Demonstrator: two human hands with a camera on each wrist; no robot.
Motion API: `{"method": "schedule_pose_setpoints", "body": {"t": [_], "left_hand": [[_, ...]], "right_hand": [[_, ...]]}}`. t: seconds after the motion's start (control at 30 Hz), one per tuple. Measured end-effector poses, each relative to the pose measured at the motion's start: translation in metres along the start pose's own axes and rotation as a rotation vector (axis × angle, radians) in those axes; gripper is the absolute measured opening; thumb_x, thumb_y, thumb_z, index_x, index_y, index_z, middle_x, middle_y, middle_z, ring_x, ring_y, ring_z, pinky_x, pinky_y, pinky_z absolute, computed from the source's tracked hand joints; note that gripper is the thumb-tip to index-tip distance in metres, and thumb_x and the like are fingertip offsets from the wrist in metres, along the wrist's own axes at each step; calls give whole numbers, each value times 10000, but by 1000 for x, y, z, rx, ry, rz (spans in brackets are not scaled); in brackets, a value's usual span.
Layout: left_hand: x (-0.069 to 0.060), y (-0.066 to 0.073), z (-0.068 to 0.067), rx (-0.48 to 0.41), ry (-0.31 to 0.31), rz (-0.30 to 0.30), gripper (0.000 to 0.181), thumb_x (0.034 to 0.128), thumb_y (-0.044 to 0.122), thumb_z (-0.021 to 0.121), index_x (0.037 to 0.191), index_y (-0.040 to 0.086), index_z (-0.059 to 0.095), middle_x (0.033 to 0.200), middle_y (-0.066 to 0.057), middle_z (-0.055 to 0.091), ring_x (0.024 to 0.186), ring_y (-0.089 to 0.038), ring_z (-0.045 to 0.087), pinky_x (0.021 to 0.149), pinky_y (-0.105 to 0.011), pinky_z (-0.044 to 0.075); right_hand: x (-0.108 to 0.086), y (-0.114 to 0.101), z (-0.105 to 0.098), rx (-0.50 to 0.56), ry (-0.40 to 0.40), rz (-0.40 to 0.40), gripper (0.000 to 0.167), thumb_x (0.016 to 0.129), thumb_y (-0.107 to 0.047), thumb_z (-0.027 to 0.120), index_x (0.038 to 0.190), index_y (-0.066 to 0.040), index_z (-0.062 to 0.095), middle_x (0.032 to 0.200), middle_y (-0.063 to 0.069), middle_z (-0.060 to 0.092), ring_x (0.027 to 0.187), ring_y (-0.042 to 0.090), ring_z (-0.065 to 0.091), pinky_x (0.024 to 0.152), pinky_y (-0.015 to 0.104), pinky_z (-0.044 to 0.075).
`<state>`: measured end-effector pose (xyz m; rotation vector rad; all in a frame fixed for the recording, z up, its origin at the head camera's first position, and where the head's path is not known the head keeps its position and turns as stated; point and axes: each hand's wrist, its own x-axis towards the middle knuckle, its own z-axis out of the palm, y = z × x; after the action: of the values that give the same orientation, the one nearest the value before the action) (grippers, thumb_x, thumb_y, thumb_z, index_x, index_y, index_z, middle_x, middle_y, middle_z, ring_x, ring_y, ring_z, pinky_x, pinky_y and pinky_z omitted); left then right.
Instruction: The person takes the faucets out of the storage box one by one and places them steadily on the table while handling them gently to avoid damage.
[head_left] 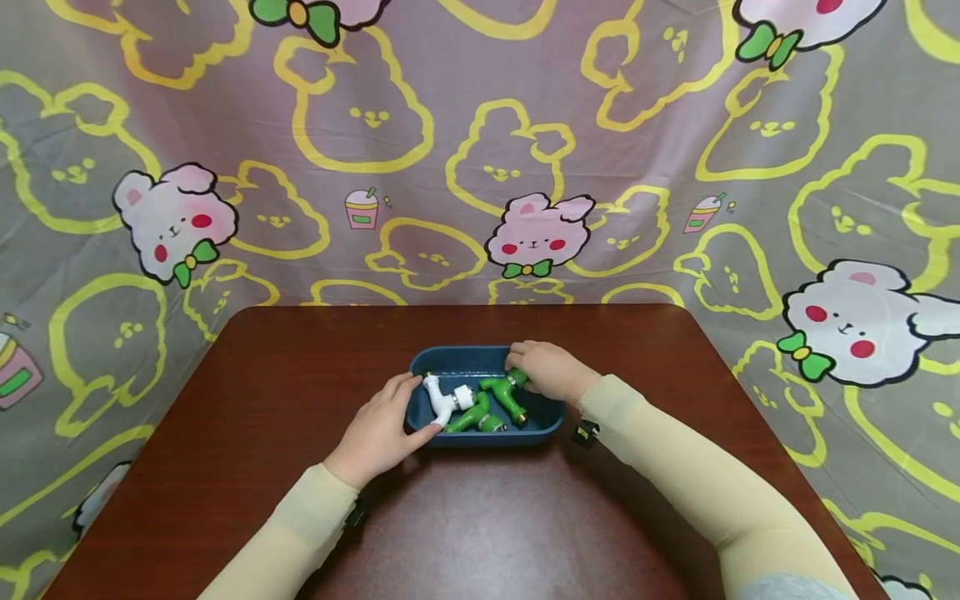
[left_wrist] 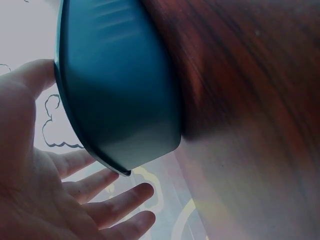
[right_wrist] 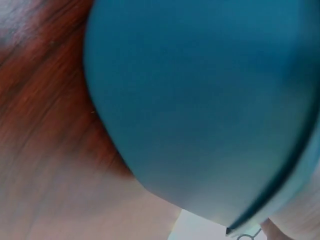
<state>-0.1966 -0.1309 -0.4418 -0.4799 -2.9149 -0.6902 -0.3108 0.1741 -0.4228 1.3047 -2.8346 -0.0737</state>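
Observation:
A dark blue oblong tub (head_left: 480, 440) holds a white tap (head_left: 441, 404) and two green taps. My left hand (head_left: 378, 429) lies along the tub's left end, its fingers spread and fairly straight against the rim. In the left wrist view that hand's fingertips (left_wrist: 142, 190) stand partly clear of the tub wall (left_wrist: 120, 90). Over the right end reaches my right hand (head_left: 555, 371), fingers bent down inside, pinching the upper end of one green tap (head_left: 512, 402). The other green tap (head_left: 477, 415) lies near the front wall. The tub wall (right_wrist: 200, 100) hides most of my right hand in its wrist view.
The tub stands on a reddish-brown wooden table (head_left: 300, 375) with rounded far corners. A grey cloth (head_left: 450, 150) with yellow outlines and cartoon animal faces hangs behind and on both sides. A dark wrist camera (head_left: 585, 432) sits under the right sleeve.

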Motion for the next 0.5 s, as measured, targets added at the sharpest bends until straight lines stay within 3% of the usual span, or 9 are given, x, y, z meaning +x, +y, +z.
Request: {"method": "schedule_pose_setpoints", "body": {"t": [0.5], "left_hand": [[-1,1,0,-3,-1,-4,848,902,537,747,1519,32,459,1547,-212,452,1318,-403,569,1053,-553,505]], "right_hand": [[-10,-3,-11,132,4,3,418,859,-154,853,1245,-130,694,1195,40,651,1026,167,673,948,357,587]]}}
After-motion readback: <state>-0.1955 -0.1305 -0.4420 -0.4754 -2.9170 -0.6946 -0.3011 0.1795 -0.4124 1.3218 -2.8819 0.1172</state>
